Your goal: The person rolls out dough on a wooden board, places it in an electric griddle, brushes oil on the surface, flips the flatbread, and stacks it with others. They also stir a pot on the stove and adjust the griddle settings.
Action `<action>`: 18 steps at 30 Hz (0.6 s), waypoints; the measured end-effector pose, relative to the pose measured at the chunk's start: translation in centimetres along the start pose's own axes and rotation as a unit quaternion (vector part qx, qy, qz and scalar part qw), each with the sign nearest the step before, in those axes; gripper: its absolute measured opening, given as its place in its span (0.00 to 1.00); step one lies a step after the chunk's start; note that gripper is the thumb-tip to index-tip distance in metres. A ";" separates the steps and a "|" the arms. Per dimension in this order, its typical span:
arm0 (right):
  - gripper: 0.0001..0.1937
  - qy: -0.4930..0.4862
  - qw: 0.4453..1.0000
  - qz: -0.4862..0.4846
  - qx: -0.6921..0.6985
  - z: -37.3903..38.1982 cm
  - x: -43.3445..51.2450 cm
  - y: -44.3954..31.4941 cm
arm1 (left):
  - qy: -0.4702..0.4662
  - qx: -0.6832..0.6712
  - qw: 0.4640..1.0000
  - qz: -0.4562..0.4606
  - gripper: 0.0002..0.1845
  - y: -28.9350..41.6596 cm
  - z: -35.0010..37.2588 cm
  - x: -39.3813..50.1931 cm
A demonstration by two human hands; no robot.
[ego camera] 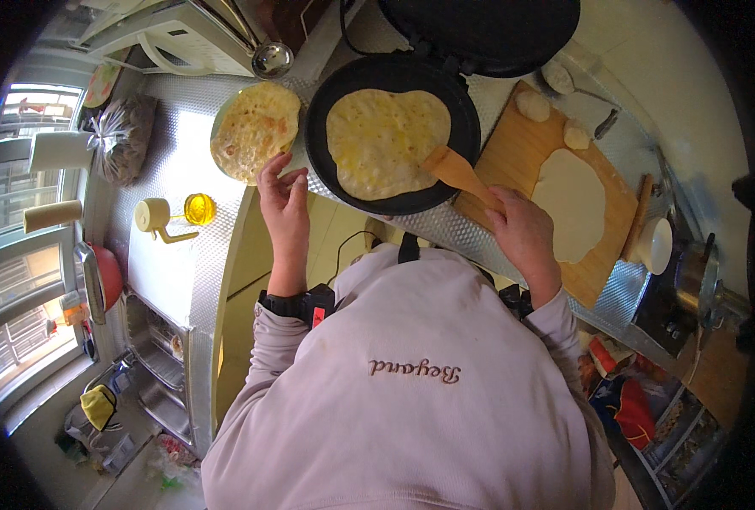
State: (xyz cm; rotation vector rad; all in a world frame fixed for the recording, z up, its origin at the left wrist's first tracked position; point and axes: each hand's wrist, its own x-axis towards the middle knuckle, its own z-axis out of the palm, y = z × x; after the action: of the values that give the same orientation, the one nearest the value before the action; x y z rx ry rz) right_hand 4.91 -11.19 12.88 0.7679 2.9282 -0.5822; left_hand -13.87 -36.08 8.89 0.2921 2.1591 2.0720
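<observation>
My right hand (522,231) is closed around the handle of a wooden spatula (457,171). The blade reaches the right edge of an oily flatbread (387,140), which lies in the round black pan of an electric griddle (317,131). The griddle's lid (485,29) stands open behind it. My left hand (282,191) has its fingers bent and apart, beside the lower right edge of browned flatbreads (256,131) on a plate; whether it touches them is unclear. To the right, a rolled-out sheet of dough (568,204) and dough balls (533,105) lie on a wooden board (622,185).
At left are a cup of yellow oil (199,209), a cream-coloured container (152,215), a tied plastic bag (125,140) and a sink (164,408). A metal ladle (272,60) hangs near the plate. A rolling pin (637,217) and a white bowl (656,245) are beyond the board.
</observation>
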 end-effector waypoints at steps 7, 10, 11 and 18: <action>0.17 0.013 1.000 0.008 -0.003 0.3 -0.2 0.2 | -0.012 -0.021 1.000 0.002 0.17 -0.3 0.7 0.0; 0.17 0.010 1.000 0.016 -0.002 0.2 -0.5 0.2 | -0.016 -0.022 1.000 0.005 0.16 -0.3 0.7 0.0; 0.17 0.012 1.000 0.018 0.001 0.1 -0.6 0.2 | -0.017 -0.019 1.000 0.007 0.16 -0.2 0.7 0.0; 0.17 0.004 0.999 0.034 -0.006 0.1 -0.9 0.3 | -0.016 -0.006 1.000 -0.002 0.16 0.0 0.8 0.0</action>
State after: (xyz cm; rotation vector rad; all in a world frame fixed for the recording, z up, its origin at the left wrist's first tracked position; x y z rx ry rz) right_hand 5.82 -11.36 12.77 0.8678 2.8963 -0.5551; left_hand -13.67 -35.27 8.90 0.3155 2.1271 2.0629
